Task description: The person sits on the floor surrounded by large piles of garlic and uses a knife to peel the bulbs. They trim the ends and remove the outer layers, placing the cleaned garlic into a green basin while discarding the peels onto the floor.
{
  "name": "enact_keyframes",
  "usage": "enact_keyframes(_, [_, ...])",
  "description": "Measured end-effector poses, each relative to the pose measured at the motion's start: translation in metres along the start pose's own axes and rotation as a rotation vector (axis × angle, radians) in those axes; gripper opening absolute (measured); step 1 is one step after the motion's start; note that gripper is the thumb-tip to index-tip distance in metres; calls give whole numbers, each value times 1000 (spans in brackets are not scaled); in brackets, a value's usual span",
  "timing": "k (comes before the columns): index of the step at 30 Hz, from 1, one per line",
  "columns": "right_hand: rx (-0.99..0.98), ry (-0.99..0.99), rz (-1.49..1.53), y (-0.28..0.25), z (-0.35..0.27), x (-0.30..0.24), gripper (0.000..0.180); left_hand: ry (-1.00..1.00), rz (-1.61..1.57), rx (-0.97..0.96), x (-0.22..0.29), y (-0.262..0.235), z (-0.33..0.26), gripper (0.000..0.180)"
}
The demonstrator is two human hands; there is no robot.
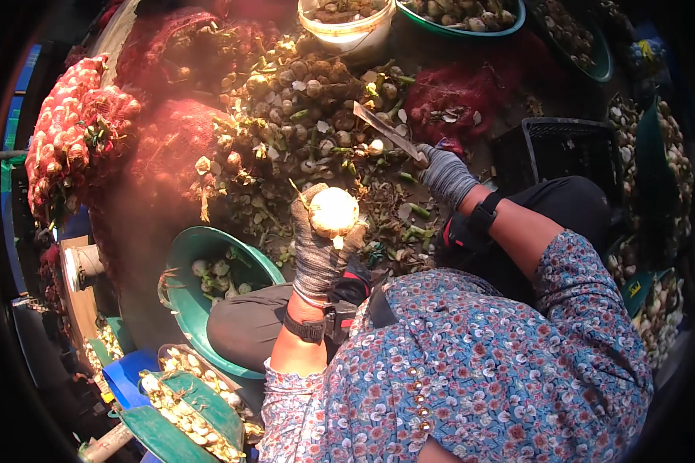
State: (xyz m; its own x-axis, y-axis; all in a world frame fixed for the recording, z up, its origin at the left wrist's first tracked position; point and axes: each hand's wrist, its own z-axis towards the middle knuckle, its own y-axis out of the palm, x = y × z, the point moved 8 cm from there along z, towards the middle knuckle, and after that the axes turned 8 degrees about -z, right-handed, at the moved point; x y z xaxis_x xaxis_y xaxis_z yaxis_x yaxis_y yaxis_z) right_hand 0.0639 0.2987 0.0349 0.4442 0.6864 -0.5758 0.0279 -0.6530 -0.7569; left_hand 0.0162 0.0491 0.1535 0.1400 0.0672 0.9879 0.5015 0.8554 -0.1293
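A pale garlic bulb (333, 212), bright in the sunlight, sits in the grip of my left hand (316, 255), which wears a grey knit glove. In my right hand (446, 174), gloved the same way, is a knife (386, 133) with its long blade pointing up and to the left. Blade and bulb are apart. Beyond both hands spreads a heap of garlic bulbs (309, 100) mixed with cut stems and dry skins. Close by my left forearm, a green tub (181, 270) holds several bulbs.
Red mesh sacks of garlic (69, 131) stand at the left. A white bucket (355, 35) and a green basin (471, 31) with garlic are at the far side. A black crate (571, 150) lies beyond my right knee. More filled containers line the right rim and lower left.
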Motion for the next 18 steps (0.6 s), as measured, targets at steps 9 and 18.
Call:
enact_keyframes(9, [-398,-159,1097,16,-45,-104,43,-20,-4,-59,-30,11,3,83])
enact_keyframes(18, [-104,-573,69,-33,-60,-122,47,-156,151,-275,-105,13,5,49])
